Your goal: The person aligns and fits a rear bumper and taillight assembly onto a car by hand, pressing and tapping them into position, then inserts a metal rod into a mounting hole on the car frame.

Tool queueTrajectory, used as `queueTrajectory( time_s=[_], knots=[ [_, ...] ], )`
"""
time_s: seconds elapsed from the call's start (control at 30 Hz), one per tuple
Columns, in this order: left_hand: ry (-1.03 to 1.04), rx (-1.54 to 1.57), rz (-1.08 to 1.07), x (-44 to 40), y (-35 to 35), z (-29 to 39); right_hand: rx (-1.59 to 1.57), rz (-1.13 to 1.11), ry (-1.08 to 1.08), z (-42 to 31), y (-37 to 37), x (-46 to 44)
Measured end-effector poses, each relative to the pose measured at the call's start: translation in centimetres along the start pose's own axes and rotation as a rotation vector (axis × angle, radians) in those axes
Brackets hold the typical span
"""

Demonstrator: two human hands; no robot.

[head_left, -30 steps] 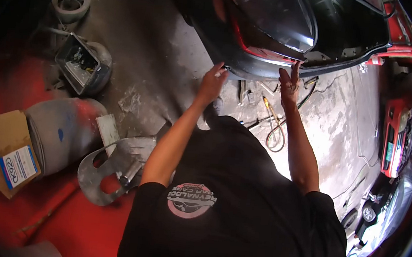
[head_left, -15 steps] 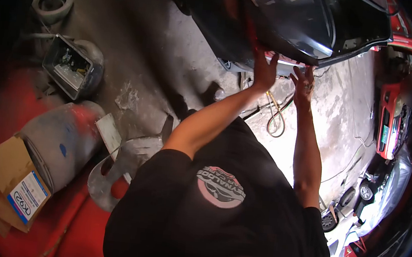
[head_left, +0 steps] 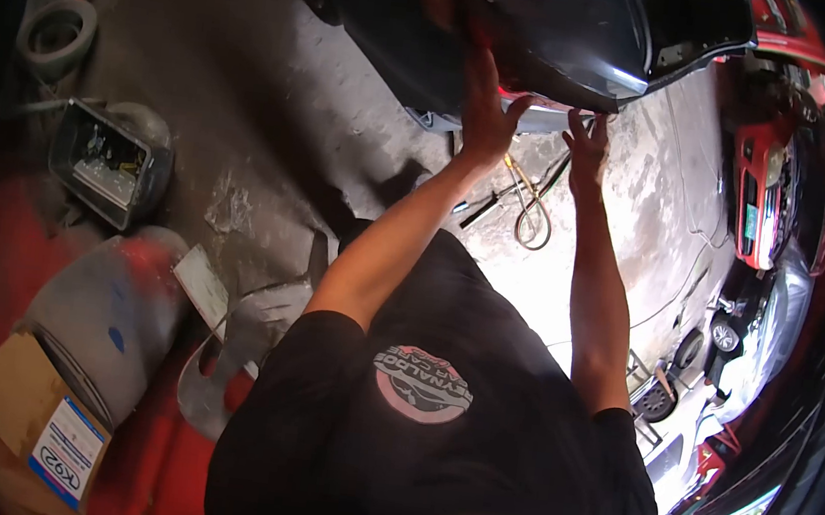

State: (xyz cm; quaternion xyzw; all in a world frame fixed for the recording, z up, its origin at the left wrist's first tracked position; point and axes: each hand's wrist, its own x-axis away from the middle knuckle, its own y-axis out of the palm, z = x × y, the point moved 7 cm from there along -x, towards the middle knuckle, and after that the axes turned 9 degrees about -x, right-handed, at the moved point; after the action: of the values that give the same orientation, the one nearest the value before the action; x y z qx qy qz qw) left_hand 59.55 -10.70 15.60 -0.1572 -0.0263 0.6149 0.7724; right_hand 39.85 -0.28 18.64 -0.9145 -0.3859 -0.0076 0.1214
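A dark, glossy car body part [head_left: 567, 32] fills the top middle of the view. Along its lower edge shows a narrow red and whitish strip [head_left: 542, 100] that looks like a lamp; most of it is hidden. My left hand [head_left: 488, 125] lies against the panel left of this strip, fingers stretched upward and thumb spread away. At the strip's right end, my right hand [head_left: 590, 147] is raised with fingers apart, its tips at or just under the panel edge. I cannot tell whether they touch it. Neither hand visibly grips anything.
A looped hose [head_left: 533, 232] lies on the concrete floor [head_left: 251, 70] below my hands. To the left are a dark bin [head_left: 64, 146] with odds and ends, a tape-like ring [head_left: 86, 34] and a cardboard box [head_left: 6, 391]. A red car front [head_left: 763, 199] stands at right.
My left hand has slid up and left along the panel, its thumb spreading wider. My right hand stays by the panel edge. The whole view has shifted slightly.
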Motion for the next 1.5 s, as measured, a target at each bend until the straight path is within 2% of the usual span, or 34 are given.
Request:
queueTrajectory(
  time_s=[0.07,0.1,0.17,0.27,0.33,0.43,0.53,0.57,0.6,0.67,0.73,0.87,1.1,1.13,1.2,1.27,1.33,1.37,1.43,1.5],
  knots=[
    [0.011,0.074,0.014,-0.7,0.8,0.0,0.087,0.019,-0.08,1.6,-0.3,-1.3],
    [-0.027,0.158,0.013,-0.7,1.3,-0.2,0.096,0.046,-0.032,0.9,0.2,-1.1],
    [-0.03,0.148,0.02,-0.9,1.8,-0.1,0.182,0.072,-0.155,1.6,-1.0,-2.3],
    [0.057,-0.166,0.127,-0.2,1.1,0.3,0.114,0.082,0.011,2.5,-1.1,-2.2],
    [-0.013,0.054,0.036,-0.5,1.0,0.2,0.203,0.081,0.098,0.4,-0.3,-1.2],
    [-0.103,0.197,-0.048,0.1,0.3,0.1,0.023,0.066,0.032,-1.2,0.7,-0.3],
    [-0.08,0.166,0.054,2.9,1.0,-3.9,0.105,0.062,0.083,-1.2,0.2,-0.5],
    [-0.182,0.104,0.037,4.0,3.3,-8.1,0.078,0.058,0.085,-1.6,0.6,-0.1],
    [-0.506,0.414,0.022,5.1,3.9,-10.9,0.073,0.058,0.078,-1.5,0.6,-0.2],
    [-0.852,0.649,-0.149,4.9,4.4,-15.0,0.064,0.059,0.063,-0.9,-0.2,-0.7],
    [-0.936,0.939,-0.118,3.1,3.5,-16.1,0.078,0.041,0.076,-1.0,0.0,-0.6],
    [-0.771,0.994,-0.244,-2.4,4.3,-14.8,0.093,0.064,0.104,-1.3,0.5,-0.4],
    [-0.747,1.011,-0.224,-2.7,5.1,-15.6,0.076,0.0,0.061,-0.5,-0.9,-0.5],
    [-0.783,1.01,-0.308,-2.4,4.9,-15.4,-0.001,0.036,0.099,-0.1,-1.5,-0.8],
    [-0.834,0.976,-0.328,-2.1,4.0,-15.4,0.008,0.04,0.142,0.3,-2.3,-1.3],
    [-0.875,0.883,-0.137,-1.5,2.9,-17.3,0.071,0.033,0.137,-0.3,-1.9,-0.9],
    [-0.77,0.584,0.353,-1.1,5.1,-23.8,0.099,0.039,0.146,-0.6,-1.7,-1.0],
    [-0.754,0.878,0.283,-2.7,5.2,-22.1,0.093,0.052,0.148,-0.3,-2.0,-1.0],
    [-0.667,0.864,0.194,-3.7,5.7,-16.8,0.124,0.068,0.146,0.2,-2.4,-1.5],
    [-0.55,0.511,0.004,-4.1,3.2,-12.4,0.139,0.073,0.149,0.6,-3.2,-1.4]
  ],
)
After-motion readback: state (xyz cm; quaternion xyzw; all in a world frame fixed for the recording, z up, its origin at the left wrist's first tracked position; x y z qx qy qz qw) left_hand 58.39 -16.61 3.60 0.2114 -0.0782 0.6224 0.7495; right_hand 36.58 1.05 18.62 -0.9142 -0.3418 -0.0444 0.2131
